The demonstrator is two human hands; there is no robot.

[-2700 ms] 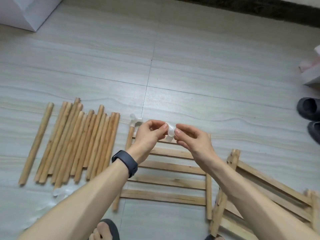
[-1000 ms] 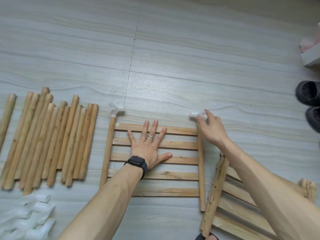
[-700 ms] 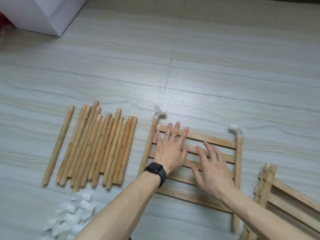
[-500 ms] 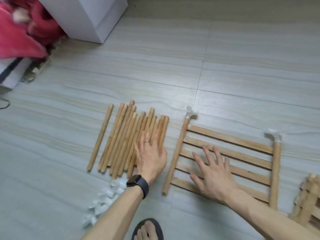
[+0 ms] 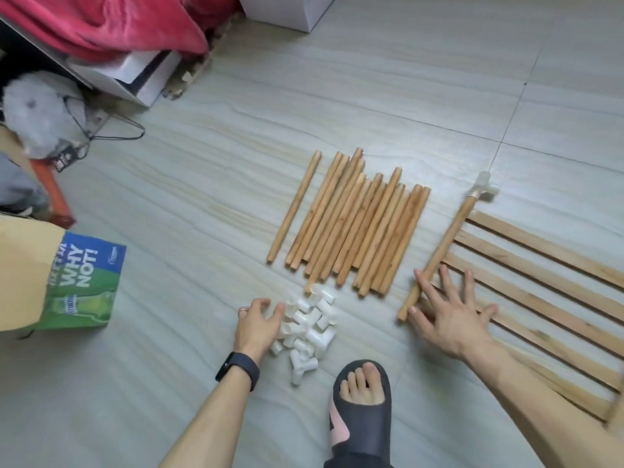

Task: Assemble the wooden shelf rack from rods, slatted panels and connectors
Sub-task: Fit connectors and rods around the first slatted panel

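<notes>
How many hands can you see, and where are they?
2. The left hand touches the pile of white connectors; the right hand lies flat on the slatted panel. No others show.

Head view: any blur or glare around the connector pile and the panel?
Head view: light soft and even, no glare; the white connectors read clearly by the left hand; the right hand is slightly smeared; the slatted panel blurs and bends toward the frame's lower right edge.
</notes>
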